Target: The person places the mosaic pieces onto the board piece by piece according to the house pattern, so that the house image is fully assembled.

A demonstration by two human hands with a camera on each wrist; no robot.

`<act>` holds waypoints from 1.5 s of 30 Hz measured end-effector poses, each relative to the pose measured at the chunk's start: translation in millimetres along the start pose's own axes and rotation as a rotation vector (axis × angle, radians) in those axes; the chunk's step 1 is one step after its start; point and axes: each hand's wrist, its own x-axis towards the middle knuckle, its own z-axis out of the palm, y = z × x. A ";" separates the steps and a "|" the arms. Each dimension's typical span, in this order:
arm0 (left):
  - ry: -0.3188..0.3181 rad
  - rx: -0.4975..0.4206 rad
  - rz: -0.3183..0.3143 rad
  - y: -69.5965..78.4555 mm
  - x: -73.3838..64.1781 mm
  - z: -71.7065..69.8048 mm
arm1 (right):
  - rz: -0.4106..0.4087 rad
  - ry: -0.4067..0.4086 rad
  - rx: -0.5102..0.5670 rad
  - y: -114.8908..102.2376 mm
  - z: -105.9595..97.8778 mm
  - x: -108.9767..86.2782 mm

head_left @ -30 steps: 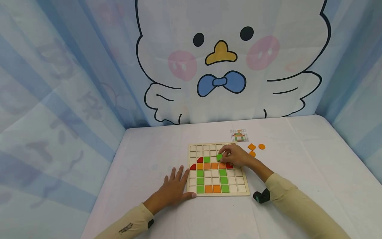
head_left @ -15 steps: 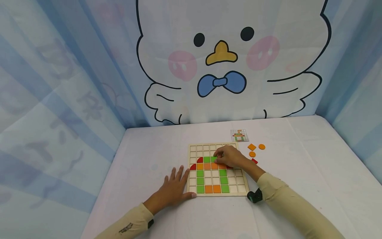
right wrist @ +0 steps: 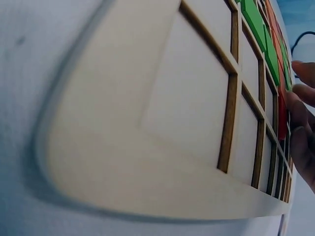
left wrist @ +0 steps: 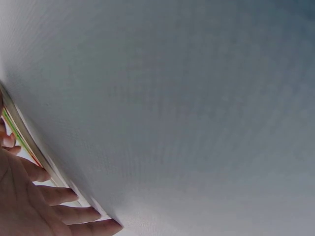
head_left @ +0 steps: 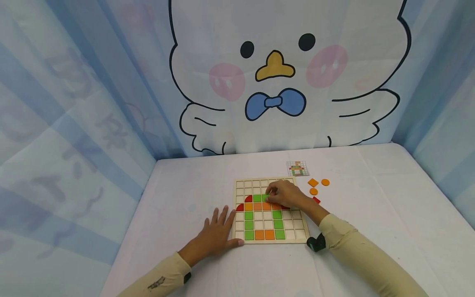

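Note:
A pale wooden grid board (head_left: 299,224) lies on the table with red, orange and green tiles set in its cells. My right hand (head_left: 287,194) reaches over it from the right, thumb and forefinger at a green square tile (head_left: 265,198) beside another green tile (head_left: 257,198). The hand hides part of the tile and the cells to its right. In the right wrist view, the curled fingers (right wrist: 301,105) touch down past the red tile (right wrist: 282,115). My left hand (head_left: 211,241) lies spread along the board's left edge, thumb at the near left corner.
A small printed pattern card (head_left: 297,168) lies behind the board. To the right are an orange diamond-shaped piece (head_left: 313,182), orange discs (head_left: 325,182) and a red piece (head_left: 316,200). A cartoon-printed curtain (head_left: 274,136) closes off the table's back.
My right hand has moved left, bringing the green tile down into the row beside the other green one. The red piece has come into view. My left hand stays put.

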 end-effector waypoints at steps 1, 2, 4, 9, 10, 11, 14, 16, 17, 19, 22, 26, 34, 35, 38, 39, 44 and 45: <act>0.000 0.001 -0.001 0.2 0.1 -0.1 | 0.006 -0.002 0.003 -0.4 -1.0 -0.6; 0.000 0.002 -0.002 0.3 0.3 0.0 | 0.011 -0.003 0.006 -0.5 -2.0 -1.1; 0.002 0.003 -0.002 0.5 0.7 0.3 | 0.023 -0.009 0.015 0.0 -5.2 -2.7; 0.014 0.001 0.005 0.4 0.6 0.3 | 0.015 -0.020 0.049 9.5 -18.1 -5.7; 0.018 0.000 0.007 0.4 0.3 0.1 | 0.001 -0.016 0.047 13.0 -20.7 -6.4; 0.020 -0.002 0.009 0.4 0.1 -0.1 | -0.013 -0.015 0.045 16.5 -23.8 -7.3; 0.026 -0.003 0.013 0.2 -0.2 -0.1 | -0.028 -0.008 0.037 27.0 -32.4 -12.4; 0.028 0.000 0.015 0.0 -0.1 0.3 | -0.027 -0.013 0.053 34.2 -38.7 -17.8; 0.028 0.001 0.016 -0.1 0.2 0.6 | -0.020 -0.022 0.066 37.6 -42.1 -20.9; 0.028 0.004 0.016 0.0 0.5 0.8 | -0.006 -0.044 0.083 43.8 -49.2 -28.0; 0.027 0.003 0.015 0.4 1.0 0.9 | 0.022 -0.088 0.102 54.3 -58.9 -38.9; 0.022 0.001 0.011 0.5 1.3 1.0 | 0.063 -0.126 0.088 68.4 -68.1 -52.5; 0.019 -0.010 0.007 0.4 0.5 -0.1 | 0.088 -0.106 0.056 83.5 -78.9 -72.8; 0.019 -0.013 0.006 0.5 0.4 -0.3 | 0.084 -0.096 0.048 84.2 -79.1 -74.0; 0.019 -0.011 0.002 0.8 -0.1 0.3 | 0.075 -0.072 0.009 86.4 -77.9 -76.2; 0.018 -0.008 0.002 0.9 -0.2 0.5 | 0.071 -0.066 -0.001 87.0 -77.1 -76.7; 0.022 -0.006 0.005 0.8 -1.0 0.9 | 0.059 -0.046 -0.014 89.7 -72.5 -75.9; 0.022 -0.005 0.005 0.7 -1.0 0.8 | 0.061 -0.045 -0.012 89.9 -71.9 -75.6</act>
